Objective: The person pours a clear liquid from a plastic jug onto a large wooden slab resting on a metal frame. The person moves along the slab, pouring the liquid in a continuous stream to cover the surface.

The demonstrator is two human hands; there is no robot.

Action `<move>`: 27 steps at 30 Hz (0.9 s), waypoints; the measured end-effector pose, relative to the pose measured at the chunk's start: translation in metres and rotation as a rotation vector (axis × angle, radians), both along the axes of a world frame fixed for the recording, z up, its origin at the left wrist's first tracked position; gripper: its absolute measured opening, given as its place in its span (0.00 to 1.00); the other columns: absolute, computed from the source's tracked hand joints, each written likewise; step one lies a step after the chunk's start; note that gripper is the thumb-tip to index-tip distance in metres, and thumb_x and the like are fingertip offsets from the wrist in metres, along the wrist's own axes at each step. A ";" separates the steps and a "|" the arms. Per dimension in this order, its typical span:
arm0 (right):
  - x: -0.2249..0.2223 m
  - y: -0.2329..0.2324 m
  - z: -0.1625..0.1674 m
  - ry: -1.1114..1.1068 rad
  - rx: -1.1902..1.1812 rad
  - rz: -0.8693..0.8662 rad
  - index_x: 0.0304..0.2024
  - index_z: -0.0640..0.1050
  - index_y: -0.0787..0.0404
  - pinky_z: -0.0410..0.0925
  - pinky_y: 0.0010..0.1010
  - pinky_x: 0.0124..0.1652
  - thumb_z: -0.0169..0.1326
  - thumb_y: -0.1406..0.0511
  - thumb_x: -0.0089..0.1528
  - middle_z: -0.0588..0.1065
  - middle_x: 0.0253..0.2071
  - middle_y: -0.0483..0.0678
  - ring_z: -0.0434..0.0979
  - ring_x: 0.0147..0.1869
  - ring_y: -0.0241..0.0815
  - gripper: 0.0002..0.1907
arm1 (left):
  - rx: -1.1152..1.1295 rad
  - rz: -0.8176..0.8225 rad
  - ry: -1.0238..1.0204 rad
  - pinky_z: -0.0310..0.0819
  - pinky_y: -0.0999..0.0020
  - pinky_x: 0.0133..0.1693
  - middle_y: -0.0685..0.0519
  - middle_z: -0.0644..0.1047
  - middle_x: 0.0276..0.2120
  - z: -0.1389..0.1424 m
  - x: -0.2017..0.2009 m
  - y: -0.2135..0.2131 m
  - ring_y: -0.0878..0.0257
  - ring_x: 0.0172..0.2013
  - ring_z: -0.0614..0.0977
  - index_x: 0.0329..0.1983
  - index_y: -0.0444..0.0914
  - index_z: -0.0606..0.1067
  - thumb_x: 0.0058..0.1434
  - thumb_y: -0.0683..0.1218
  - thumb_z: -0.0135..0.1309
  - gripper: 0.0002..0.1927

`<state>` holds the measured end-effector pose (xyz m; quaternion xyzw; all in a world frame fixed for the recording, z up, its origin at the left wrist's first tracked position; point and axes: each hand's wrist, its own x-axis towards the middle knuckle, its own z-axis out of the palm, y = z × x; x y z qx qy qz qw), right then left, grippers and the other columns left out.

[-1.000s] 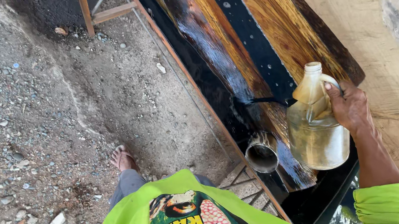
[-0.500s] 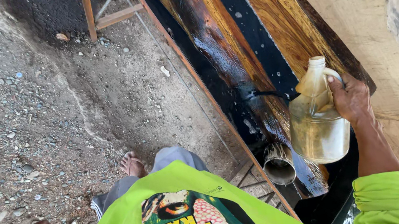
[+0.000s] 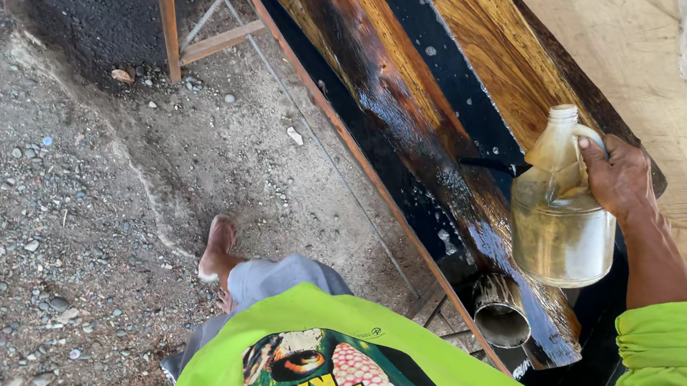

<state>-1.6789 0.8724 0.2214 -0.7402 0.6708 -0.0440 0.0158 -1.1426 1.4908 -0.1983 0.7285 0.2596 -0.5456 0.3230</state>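
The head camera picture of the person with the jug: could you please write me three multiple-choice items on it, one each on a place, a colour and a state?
1. Where is the metal can?
A. beside the near end of the wet plank
B. on the gravel by the foot
C. in the left hand

2. What colour is the person's shirt?
A. red
B. bright yellow-green
C. white

3. How is the plastic jug held?
A. lying flat on the plank
B. by its handle in the right hand, uncapped, upright
C. capped, under an arm

Key:
1 A: the can sits next to the end of the glossy plank.
2 B: torso and sleeve are neon green.
3 B: the right hand wraps the handle, and the mouth is open.
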 end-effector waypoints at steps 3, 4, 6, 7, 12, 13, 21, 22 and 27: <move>0.013 -0.007 0.000 -0.004 -0.003 0.013 0.38 0.77 0.66 0.68 0.50 0.39 0.53 0.49 0.73 0.76 0.31 0.63 0.75 0.34 0.58 0.25 | -0.061 0.032 0.052 0.70 0.47 0.61 0.31 0.69 0.63 -0.004 0.021 -0.021 0.36 0.61 0.72 0.70 0.29 0.61 0.78 0.45 0.36 0.22; 0.018 -0.010 0.000 -0.014 -0.008 0.026 0.40 0.78 0.65 0.68 0.49 0.39 0.53 0.49 0.73 0.76 0.32 0.63 0.75 0.35 0.57 0.24 | -0.060 0.012 0.019 0.72 0.48 0.60 0.31 0.71 0.62 -0.005 0.026 -0.028 0.36 0.60 0.74 0.69 0.28 0.62 0.78 0.45 0.37 0.22; 0.031 -0.017 0.000 -0.001 -0.003 0.019 0.40 0.78 0.66 0.68 0.49 0.39 0.54 0.49 0.73 0.76 0.32 0.63 0.76 0.35 0.57 0.25 | -0.053 -0.026 -0.052 0.76 0.48 0.59 0.30 0.73 0.60 -0.003 0.037 -0.040 0.36 0.58 0.78 0.69 0.27 0.65 0.78 0.44 0.38 0.21; 0.037 -0.019 -0.001 0.004 -0.001 0.011 0.40 0.78 0.66 0.68 0.49 0.39 0.54 0.49 0.72 0.76 0.32 0.63 0.76 0.35 0.57 0.25 | -0.043 -0.002 -0.047 0.75 0.47 0.58 0.30 0.73 0.60 -0.002 0.046 -0.047 0.36 0.58 0.77 0.69 0.28 0.65 0.78 0.44 0.39 0.21; 0.068 -0.028 0.003 0.002 0.059 -0.065 0.37 0.77 0.67 0.68 0.49 0.37 0.52 0.49 0.73 0.75 0.29 0.61 0.75 0.33 0.55 0.27 | -0.032 -0.068 0.009 0.74 0.50 0.59 0.33 0.72 0.62 0.004 0.091 -0.092 0.37 0.59 0.76 0.69 0.31 0.65 0.77 0.42 0.36 0.20; 0.075 -0.029 0.003 -0.001 0.061 -0.077 0.37 0.76 0.67 0.68 0.49 0.36 0.52 0.48 0.74 0.75 0.28 0.61 0.74 0.32 0.55 0.27 | -0.032 -0.072 -0.011 0.73 0.49 0.60 0.32 0.71 0.63 0.006 0.098 -0.097 0.36 0.60 0.75 0.69 0.30 0.65 0.77 0.42 0.37 0.20; 0.119 -0.045 0.004 -0.035 0.098 -0.057 0.35 0.76 0.65 0.67 0.47 0.32 0.52 0.49 0.73 0.75 0.27 0.58 0.73 0.29 0.48 0.26 | -0.051 -0.076 0.013 0.67 0.50 0.66 0.32 0.68 0.66 0.011 0.142 -0.150 0.38 0.66 0.71 0.70 0.31 0.63 0.77 0.41 0.35 0.20; 0.125 -0.047 0.005 -0.034 0.091 -0.045 0.36 0.77 0.65 0.67 0.47 0.32 0.52 0.49 0.73 0.75 0.27 0.58 0.73 0.29 0.48 0.26 | -0.047 -0.054 0.020 0.67 0.49 0.65 0.32 0.68 0.66 0.011 0.146 -0.153 0.38 0.66 0.71 0.70 0.32 0.63 0.77 0.42 0.35 0.20; 0.148 -0.054 0.009 -0.070 0.145 -0.108 0.36 0.77 0.64 0.67 0.46 0.32 0.51 0.49 0.72 0.75 0.26 0.57 0.73 0.29 0.48 0.24 | 0.007 -0.114 -0.026 0.71 0.49 0.63 0.32 0.70 0.64 0.011 0.162 -0.164 0.38 0.64 0.73 0.71 0.32 0.63 0.77 0.42 0.36 0.21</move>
